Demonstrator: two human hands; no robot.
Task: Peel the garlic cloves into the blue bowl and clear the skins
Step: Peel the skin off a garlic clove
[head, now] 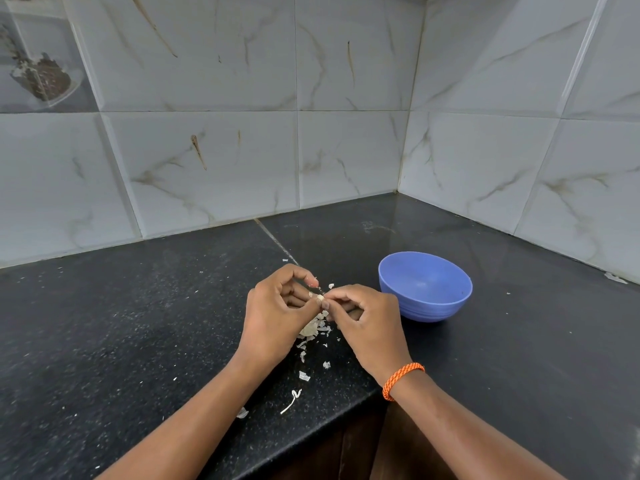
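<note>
At frame centre, the left hand (277,306) and right hand (363,317) meet, fingertips pinched together on one garlic clove (320,298) above the black counter (138,323). The blue bowl (425,286), right of centre, appears empty. Risk: the small clove may slip from the pinch. Loose skins (313,329) lie near the counter edge and may fall off.
</note>
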